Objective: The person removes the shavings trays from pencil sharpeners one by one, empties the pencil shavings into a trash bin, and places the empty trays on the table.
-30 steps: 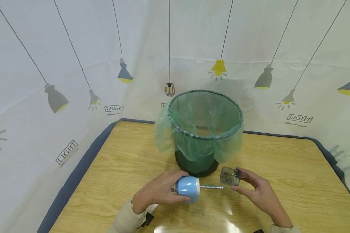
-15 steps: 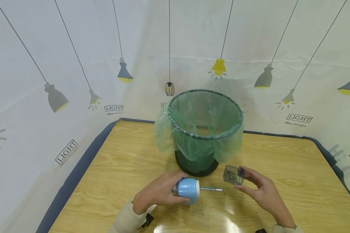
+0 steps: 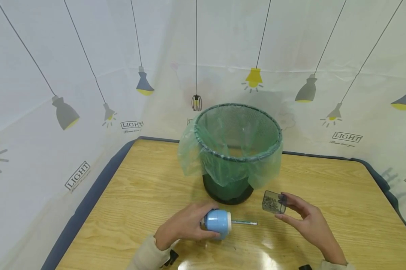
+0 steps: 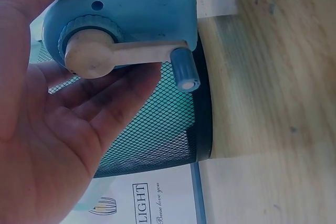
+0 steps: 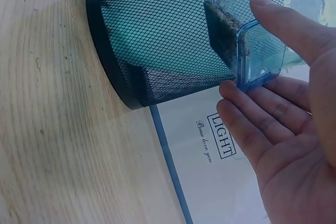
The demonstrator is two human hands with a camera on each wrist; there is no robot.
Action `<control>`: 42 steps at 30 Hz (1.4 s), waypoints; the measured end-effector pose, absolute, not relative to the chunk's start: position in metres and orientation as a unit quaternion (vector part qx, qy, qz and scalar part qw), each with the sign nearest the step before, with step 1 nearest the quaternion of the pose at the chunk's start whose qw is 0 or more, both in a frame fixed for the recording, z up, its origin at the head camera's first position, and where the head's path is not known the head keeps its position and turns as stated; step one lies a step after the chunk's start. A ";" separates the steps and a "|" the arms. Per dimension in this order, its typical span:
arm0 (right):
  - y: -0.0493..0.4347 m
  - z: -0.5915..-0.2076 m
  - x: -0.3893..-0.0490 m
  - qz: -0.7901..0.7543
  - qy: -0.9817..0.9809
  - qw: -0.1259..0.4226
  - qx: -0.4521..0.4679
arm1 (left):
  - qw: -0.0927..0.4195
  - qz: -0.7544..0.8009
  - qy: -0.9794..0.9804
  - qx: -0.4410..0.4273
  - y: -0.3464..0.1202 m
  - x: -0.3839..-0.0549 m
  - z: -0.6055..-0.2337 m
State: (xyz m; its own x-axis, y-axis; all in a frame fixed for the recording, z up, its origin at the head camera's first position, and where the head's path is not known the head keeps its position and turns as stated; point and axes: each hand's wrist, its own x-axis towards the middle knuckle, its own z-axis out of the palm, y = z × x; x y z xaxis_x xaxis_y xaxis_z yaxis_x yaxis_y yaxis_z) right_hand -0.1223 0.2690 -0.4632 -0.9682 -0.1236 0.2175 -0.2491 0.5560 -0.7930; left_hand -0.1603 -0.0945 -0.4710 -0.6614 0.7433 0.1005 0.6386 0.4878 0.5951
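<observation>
My left hand point(image 3: 186, 225) grips a light blue crank pencil sharpener point(image 3: 218, 223), lying on its side in the hand. A pencil point(image 3: 245, 222) sticks out of its cream front, pointing right. In the left wrist view the sharpener's cream crank point(image 4: 139, 52) with a blue knob faces the camera. To the right, my right hand point(image 3: 310, 223) pinches a small see-through shavings drawer point(image 3: 273, 202) between thumb and fingers, apart from the sharpener. Dark shavings point(image 5: 228, 30) lie inside the drawer, as the right wrist view shows.
Behind both hands stands a mesh waste bin point(image 3: 228, 189) lined with a green plastic bag point(image 3: 223, 168), its mouth facing up. The wooden table point(image 3: 149, 180) carries small dark specks near the front. Lamp-printed cloth point(image 3: 162, 45) hangs around the back and sides.
My right hand has shifted a little to the right with the drawer, away from the sharpener. The sharpener and pencil have dropped slightly toward the front in my left hand.
</observation>
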 end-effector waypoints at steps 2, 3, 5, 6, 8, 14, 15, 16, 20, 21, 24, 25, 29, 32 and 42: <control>0.270 -0.463 -0.122 0.459 -0.880 0.070 0.105 | 0.091 0.306 0.860 0.399 -0.094 -0.160 -0.472; 0.270 -0.463 -0.122 0.459 -0.879 0.070 0.106 | 0.093 0.304 0.861 0.397 -0.094 -0.160 -0.472; 0.270 -0.463 -0.121 0.461 -0.878 0.071 0.108 | 0.098 0.302 0.863 0.393 -0.094 -0.159 -0.474; 0.270 -0.463 -0.121 0.462 -0.877 0.071 0.109 | 0.100 0.301 0.864 0.392 -0.094 -0.158 -0.474; 0.271 -0.463 -0.121 0.464 -0.875 0.074 0.114 | 0.100 0.300 0.864 0.391 -0.094 -0.158 -0.476; 0.272 -0.464 -0.121 0.467 -0.872 0.078 0.121 | 0.095 0.292 0.865 0.397 -0.094 -0.156 -0.478; 0.272 -0.464 -0.120 0.468 -0.872 0.078 0.121 | 0.095 0.293 0.864 0.397 -0.094 -0.156 -0.478; 0.272 -0.464 -0.120 0.468 -0.872 0.077 0.121 | 0.097 0.293 0.864 0.398 -0.094 -0.155 -0.479; 0.272 -0.463 -0.120 0.467 -0.872 0.077 0.121 | 0.104 0.297 0.863 0.396 -0.094 -0.154 -0.481; 0.272 -0.464 -0.120 0.467 -0.873 0.077 0.121 | 0.106 0.297 0.862 0.396 -0.094 -0.154 -0.481; 0.272 -0.463 -0.119 0.466 -0.873 0.078 0.120 | 0.113 0.298 0.863 0.392 -0.094 -0.154 -0.482; 0.272 -0.463 -0.119 0.466 -0.873 0.078 0.119 | 0.114 0.297 0.863 0.392 -0.094 -0.154 -0.483; 0.273 -0.463 -0.119 0.464 -0.875 0.077 0.111 | 0.123 0.296 0.865 0.387 -0.094 -0.153 -0.482; 0.274 -0.463 -0.118 0.462 -0.878 0.073 0.102 | 0.128 0.294 0.865 0.386 -0.093 -0.153 -0.481; 0.276 -0.458 -0.117 0.461 -0.881 0.064 0.084 | 0.118 0.277 0.869 0.393 -0.094 -0.153 -0.481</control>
